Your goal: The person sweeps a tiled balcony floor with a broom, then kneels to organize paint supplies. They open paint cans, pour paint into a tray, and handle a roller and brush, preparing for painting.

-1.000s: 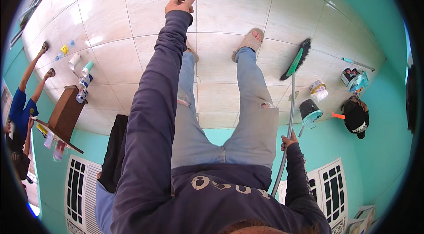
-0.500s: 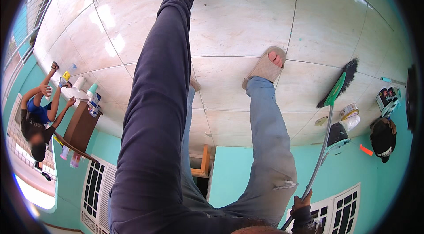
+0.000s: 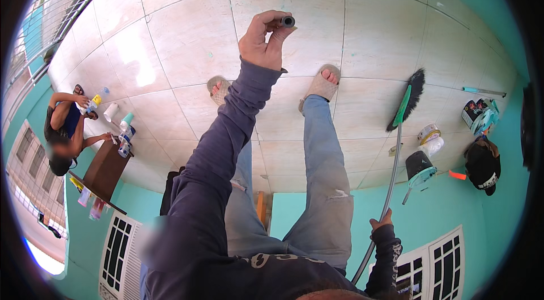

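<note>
My left hand (image 3: 265, 39) is raised over the tiled floor, thumb and fingers closed on a dark, round, hollow-ended tube (image 3: 288, 21). The tube's end faces me, so its length is hidden. At the lower right, my right hand (image 3: 382, 224) grips the grey handle of a broom (image 3: 395, 172). Its green head (image 3: 403, 104) with black bristles rests on the floor to the right of my feet. My legs, in torn blue jeans, and my beige slides (image 3: 321, 86) are below the left hand.
At the left a person (image 3: 63, 130) crouches, holding a yellow-labelled bottle (image 3: 90, 106), near a brown cabinet (image 3: 105, 167). On the right are a black bucket (image 3: 418, 165) with teal paint, a round tub (image 3: 429, 133), a black cap (image 3: 483, 167) and a teal-handled tool (image 3: 484, 91).
My left hand has come back from the top edge toward me and lifted, bringing the dark tube into full view. The broom has shifted slightly left, still in my right hand.
</note>
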`<action>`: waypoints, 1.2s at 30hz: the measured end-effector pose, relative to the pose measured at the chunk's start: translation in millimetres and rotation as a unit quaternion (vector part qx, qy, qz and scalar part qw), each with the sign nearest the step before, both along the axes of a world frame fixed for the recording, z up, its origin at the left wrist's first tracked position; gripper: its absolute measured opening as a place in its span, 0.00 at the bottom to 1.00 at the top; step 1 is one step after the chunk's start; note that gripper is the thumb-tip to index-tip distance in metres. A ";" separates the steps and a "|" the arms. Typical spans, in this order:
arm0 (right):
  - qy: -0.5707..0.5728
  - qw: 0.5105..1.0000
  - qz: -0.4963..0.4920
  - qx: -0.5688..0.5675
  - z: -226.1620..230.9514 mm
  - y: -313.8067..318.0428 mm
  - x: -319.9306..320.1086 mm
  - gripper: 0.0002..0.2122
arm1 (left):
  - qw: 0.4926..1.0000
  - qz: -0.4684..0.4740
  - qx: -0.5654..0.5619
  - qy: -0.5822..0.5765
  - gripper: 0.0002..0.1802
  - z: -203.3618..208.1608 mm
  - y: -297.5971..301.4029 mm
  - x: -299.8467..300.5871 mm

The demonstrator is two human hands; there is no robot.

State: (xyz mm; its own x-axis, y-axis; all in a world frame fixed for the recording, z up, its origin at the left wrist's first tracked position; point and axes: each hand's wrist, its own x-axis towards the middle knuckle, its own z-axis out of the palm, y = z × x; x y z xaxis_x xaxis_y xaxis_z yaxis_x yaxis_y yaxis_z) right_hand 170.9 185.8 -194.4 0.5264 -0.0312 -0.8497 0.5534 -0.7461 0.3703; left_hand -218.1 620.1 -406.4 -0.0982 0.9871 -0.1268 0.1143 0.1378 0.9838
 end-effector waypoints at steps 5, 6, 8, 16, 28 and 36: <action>0.013 0.999 -0.021 -0.029 5.9 11.7 2.7 0.36 | 0.999 0.002 0.018 -0.038 0.12 103.0 9.3 14.5; 0.014 0.999 -0.038 -0.034 9.2 8.1 7.1 0.36 | 0.999 0.004 0.025 -0.040 0.12 121.0 12.0 16.9; 0.014 0.994 -0.085 -0.064 23.2 48.7 -6.2 0.36 | 0.998 0.009 0.037 -0.053 0.12 151.1 15.3 20.6; 0.047 0.989 -0.129 -0.063 34.9 45.3 18.3 0.37 | 0.992 0.002 0.104 -0.070 0.14 246.2 17.7 46.5; 0.043 0.991 -0.106 -0.073 41.7 55.5 32.7 0.37 | 0.975 -0.004 0.219 -0.036 0.15 298.4 20.1 90.7; 0.056 0.986 -0.127 -0.093 36.7 44.4 45.0 0.41 | 0.974 -0.026 0.222 -0.026 0.16 311.4 20.7 105.5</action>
